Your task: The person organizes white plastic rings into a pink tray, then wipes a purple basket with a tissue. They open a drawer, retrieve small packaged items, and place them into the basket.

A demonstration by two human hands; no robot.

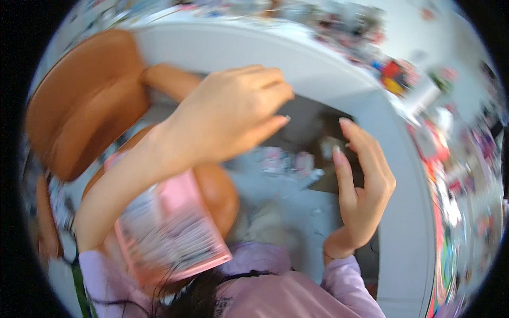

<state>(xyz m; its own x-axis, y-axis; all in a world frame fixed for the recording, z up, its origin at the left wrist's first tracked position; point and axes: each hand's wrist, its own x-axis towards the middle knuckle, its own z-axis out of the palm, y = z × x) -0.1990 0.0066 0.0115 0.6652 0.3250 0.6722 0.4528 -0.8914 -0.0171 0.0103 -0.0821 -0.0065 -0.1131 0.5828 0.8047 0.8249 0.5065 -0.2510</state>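
Left hand [238,108], thumb parted from curled fingers, seemingly empty, right of orange chair's backrest [87,106]; right hand [367,185], half-open, empty, farther right. Pink case [177,196] we judge laid on chair's seat [218,193] for support.

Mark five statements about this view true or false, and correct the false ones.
1. The bare left hand is higher in the picture than the bare right hand. True.
2. The two hands are clasped together. False: they are apart, with a gap between them.
3. The pink rectangular case holds many thin, whitish pieces, blurred here. True.
4. The brown padded chair is at the right edge of the picture. False: the brown padded chair is on the left.
5. The person's sleeves are black. False: they are pale lilac.
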